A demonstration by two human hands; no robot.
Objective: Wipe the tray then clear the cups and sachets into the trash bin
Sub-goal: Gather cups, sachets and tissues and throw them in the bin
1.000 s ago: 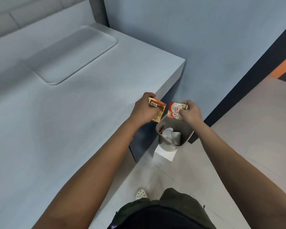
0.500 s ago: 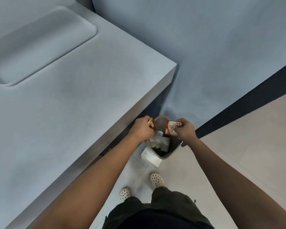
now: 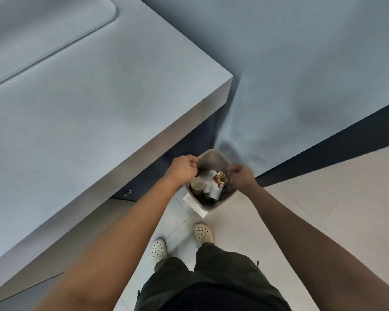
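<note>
A pale grey counter [image 3: 81, 122] fills the left of our view, its corner jutting toward a blue-grey wall [image 3: 301, 75], and the empty tray [image 3: 54, 25] sits recessed at its far end, bare of cups and sachets, which suggests the clearing is nearly done. Below the corner, on the light tiled floor [image 3: 323, 209], stands the small grey trash bin [image 3: 213, 156], tucked beside the cabinet so we can reach it straight from the counter. Our left hand [image 3: 182, 170] hovers at the bin's near-left rim, fingers curled inward and nothing visible in them; whether it grips anything we cannot tell. Our right hand [image 3: 241, 178] hangs over the right rim, fingers loosely drooped, apparently empty. Inside the bin lie paper cups [image 3: 197, 184] and a gold-and-red sachet [image 3: 220, 178] on top, just beside the right fingertips.
</note>
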